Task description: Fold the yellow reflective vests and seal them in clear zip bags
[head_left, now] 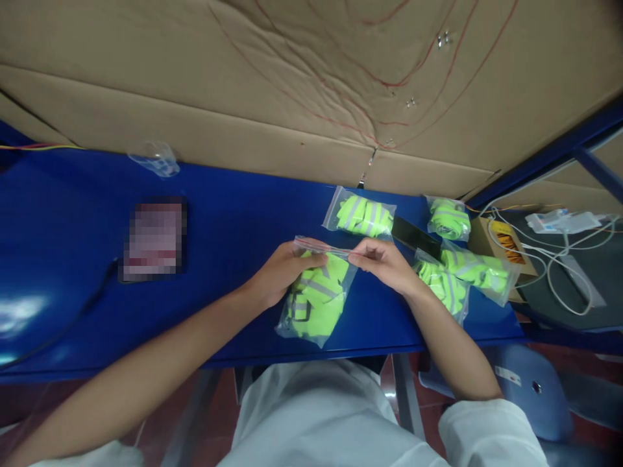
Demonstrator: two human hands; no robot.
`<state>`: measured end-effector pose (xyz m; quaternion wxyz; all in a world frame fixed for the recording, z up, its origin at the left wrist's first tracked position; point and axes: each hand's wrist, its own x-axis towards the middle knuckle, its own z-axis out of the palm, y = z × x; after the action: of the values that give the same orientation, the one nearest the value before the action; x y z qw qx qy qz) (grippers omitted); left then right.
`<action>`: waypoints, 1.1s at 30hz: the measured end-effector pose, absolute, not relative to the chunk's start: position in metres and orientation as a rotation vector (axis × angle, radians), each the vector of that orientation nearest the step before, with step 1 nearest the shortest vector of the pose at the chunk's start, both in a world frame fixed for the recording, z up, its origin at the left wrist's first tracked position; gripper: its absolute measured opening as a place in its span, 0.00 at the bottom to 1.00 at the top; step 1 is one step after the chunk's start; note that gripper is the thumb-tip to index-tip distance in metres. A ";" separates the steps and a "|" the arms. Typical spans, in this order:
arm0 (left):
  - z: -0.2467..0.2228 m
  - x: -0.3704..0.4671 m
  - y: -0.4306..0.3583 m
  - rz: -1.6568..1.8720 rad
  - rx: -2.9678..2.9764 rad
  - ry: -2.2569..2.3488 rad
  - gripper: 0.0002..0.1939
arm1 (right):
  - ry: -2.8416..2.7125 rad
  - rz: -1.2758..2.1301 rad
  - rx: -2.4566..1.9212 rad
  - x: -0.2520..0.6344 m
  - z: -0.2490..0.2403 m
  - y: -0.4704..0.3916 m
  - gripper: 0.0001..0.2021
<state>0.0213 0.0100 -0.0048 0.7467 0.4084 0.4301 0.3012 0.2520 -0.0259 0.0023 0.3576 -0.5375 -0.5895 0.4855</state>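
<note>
A clear zip bag (318, 295) with a folded neon-yellow reflective strap inside lies near the table's front edge. Its zip end points away from me. My left hand (287, 269) grips the bag's upper left side, thumb lying over the plastic. The thumb and fingers of my right hand (382, 261) pinch the right end of the zip strip. Just beyond the hands rests another bagged yellow strap (366, 215). A dark phone (416, 237) lies to the right of that bag, partly covered.
More bagged yellow straps (448, 220) lie at the right, beside a cardboard box (506, 246) and tangled white cables (555, 272). A pixelated device (153, 240) with a cord and a crumpled clear bag (156, 159) are at the left. Cardboard (243, 143) walls the back.
</note>
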 end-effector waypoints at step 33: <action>-0.016 0.022 0.007 0.680 0.980 0.961 0.22 | -1.682 1.258 -1.372 0.257 0.000 -0.023 0.17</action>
<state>0.0222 0.0069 -0.0164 0.7208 0.4437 0.4348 0.3076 0.2575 -0.0235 0.0000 0.3114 -0.5198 -0.6371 0.4764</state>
